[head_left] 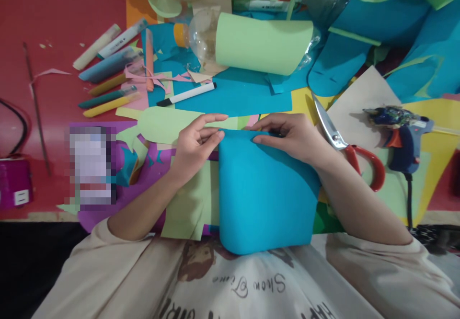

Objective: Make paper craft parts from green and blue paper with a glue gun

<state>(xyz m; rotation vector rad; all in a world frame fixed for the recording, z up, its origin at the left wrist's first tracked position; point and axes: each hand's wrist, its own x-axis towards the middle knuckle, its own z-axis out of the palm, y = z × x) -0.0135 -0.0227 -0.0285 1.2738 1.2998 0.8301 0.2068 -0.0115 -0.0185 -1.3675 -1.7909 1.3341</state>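
Note:
A sheet of blue craft paper (268,189), bent over along its left side, hangs over the table's near edge in front of my body. My left hand (199,142) pinches its upper left corner between thumb and fingers. On the right, my right hand (287,134) grips the upper edge, thumb on top and the fingertips partly hidden behind the paper. Beneath and left of the sheet lie light green paper pieces (187,199). Scissors with red handles (339,142) rest beside my right forearm.
A glue gun (408,146) lies at the right on paper. Beyond my hands is a plastic bottle wrapped in light green paper (264,43). Several markers (108,72), a black-and-white pen (187,94) and paper scraps spread across the left. A blurred phone-like object (93,165) lies near my left arm.

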